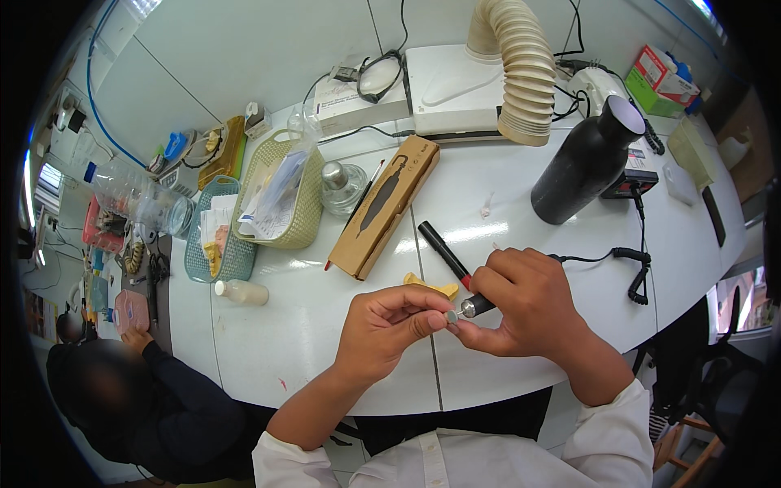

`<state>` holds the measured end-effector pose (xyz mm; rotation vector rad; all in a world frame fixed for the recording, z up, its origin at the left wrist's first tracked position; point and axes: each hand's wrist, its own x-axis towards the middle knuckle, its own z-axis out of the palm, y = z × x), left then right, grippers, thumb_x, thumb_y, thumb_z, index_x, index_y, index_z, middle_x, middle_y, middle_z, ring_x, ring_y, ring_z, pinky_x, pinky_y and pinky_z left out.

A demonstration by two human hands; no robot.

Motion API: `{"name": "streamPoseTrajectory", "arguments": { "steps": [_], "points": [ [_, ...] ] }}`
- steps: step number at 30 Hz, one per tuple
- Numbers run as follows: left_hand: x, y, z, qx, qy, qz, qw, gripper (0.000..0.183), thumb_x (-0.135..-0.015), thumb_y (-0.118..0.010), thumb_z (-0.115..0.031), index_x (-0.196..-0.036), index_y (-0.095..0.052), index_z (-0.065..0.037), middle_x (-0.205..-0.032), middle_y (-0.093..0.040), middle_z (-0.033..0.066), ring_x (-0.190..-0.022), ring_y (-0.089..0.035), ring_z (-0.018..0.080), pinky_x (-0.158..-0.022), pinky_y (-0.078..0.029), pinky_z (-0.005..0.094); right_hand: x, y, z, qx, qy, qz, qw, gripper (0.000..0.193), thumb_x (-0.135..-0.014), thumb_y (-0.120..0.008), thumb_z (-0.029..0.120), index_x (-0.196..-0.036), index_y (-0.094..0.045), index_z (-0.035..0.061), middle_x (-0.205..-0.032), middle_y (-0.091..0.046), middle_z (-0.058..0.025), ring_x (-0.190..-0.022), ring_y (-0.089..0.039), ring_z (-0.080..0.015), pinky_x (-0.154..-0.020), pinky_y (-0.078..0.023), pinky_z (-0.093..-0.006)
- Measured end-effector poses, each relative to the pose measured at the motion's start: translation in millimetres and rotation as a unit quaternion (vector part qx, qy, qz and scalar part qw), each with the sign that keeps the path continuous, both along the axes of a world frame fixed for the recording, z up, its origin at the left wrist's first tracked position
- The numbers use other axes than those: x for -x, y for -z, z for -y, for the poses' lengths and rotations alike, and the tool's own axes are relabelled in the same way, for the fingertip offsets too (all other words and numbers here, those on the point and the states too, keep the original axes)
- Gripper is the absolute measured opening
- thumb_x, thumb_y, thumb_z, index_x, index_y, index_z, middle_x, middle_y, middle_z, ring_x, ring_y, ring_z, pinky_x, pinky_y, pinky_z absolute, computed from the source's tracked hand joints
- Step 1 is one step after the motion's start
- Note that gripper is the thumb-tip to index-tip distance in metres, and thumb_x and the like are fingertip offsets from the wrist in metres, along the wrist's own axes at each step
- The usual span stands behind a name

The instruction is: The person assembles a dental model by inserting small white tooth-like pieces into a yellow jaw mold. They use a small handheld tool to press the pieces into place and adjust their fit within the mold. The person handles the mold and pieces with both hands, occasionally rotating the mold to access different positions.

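My right hand [521, 302] is wrapped round a black rotary handpiece [478, 306] with a metal nose, which points left. A dark cord runs from behind that hand to the right. At the handpiece's tip is a small grey-green round piece [452, 316], pinched between the thumb and forefinger of my left hand [389, 325]. Whether this piece is fixed to the handpiece I cannot tell. Just beyond my fingers lie a yellow dental cast [431, 286], partly hidden, and a black pen-like tube [444, 254] with a red band.
A brown cardboard box [382, 213] lies ahead, beside a glass bottle [343, 191]. Two baskets [303, 226] of papers and casts stand left, near a small white bottle [242, 293]. A black flask [582, 167] and ribbed hose [525, 85] are right. Another person [154, 407] sits at left.
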<state>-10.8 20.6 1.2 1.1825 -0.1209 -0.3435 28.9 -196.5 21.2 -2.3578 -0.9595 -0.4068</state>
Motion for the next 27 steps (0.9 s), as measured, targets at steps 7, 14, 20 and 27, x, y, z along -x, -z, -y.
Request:
{"name": "streamPoseTrajectory", "arguments": {
  "steps": [7,14,20,27],
  "points": [
    [-0.3,-1.0,0.6,-0.004,-0.003,0.004,1.0,0.018,-0.091,-0.071,-0.007,-0.105,-0.07,0.004,-0.101,-0.07,0.0097,-0.092,-0.065,0.0132,-0.088,-0.053,0.028,0.0,0.6,1.0,0.006,-0.005,-0.002,1.0,0.039,-0.072,-0.077,0.045,-0.072,-0.057,0.0106,-0.064,-0.046,-0.0025,-0.055,-0.05,-0.0196,-0.052,-0.036,-0.0339],
    [-0.3,-0.5,0.9,-0.004,-0.004,-0.001,1.0,0.018,-0.091,-0.071,-0.008,-0.105,-0.07,0.004,-0.101,-0.07,0.0101,-0.092,-0.065,0.0134,-0.088,-0.052,0.0281,0.4,-1.1,0.8,0.013,-0.009,-0.009,1.0,0.04,-0.073,-0.077,0.045,-0.072,-0.058,0.0099,-0.063,-0.046,-0.0026,-0.055,-0.05,-0.0197,-0.051,-0.036,-0.0337],
    [0.2,-3.8,3.8,-0.012,-0.023,-0.013,1.0,0.018,-0.09,-0.073,-0.013,-0.099,-0.071,0.003,-0.097,-0.072,0.0133,-0.092,-0.068,0.0183,-0.088,-0.052,0.0318,1.0,-0.3,0.8,0.02,-0.005,-0.018,1.0,0.04,-0.073,-0.077,0.045,-0.074,-0.058,0.0098,-0.065,-0.047,-0.0028,-0.056,-0.05,-0.0203,-0.052,-0.037,-0.0339],
    [-0.4,-7.2,3.6,-0.017,-0.018,-0.005,1.0,0.017,-0.092,-0.071,-0.011,-0.099,-0.071,0.004,-0.098,-0.072,0.013,-0.092,-0.067,0.0174,-0.088,-0.051,0.0306,0.7,0.0,-0.2,0.014,-0.002,-0.016,1.0,0.038,-0.072,-0.077,0.044,-0.072,-0.058,0.0106,-0.064,-0.048,-0.0027,-0.056,-0.051,-0.0207,-0.052,-0.037,-0.0339]
  ]
}}
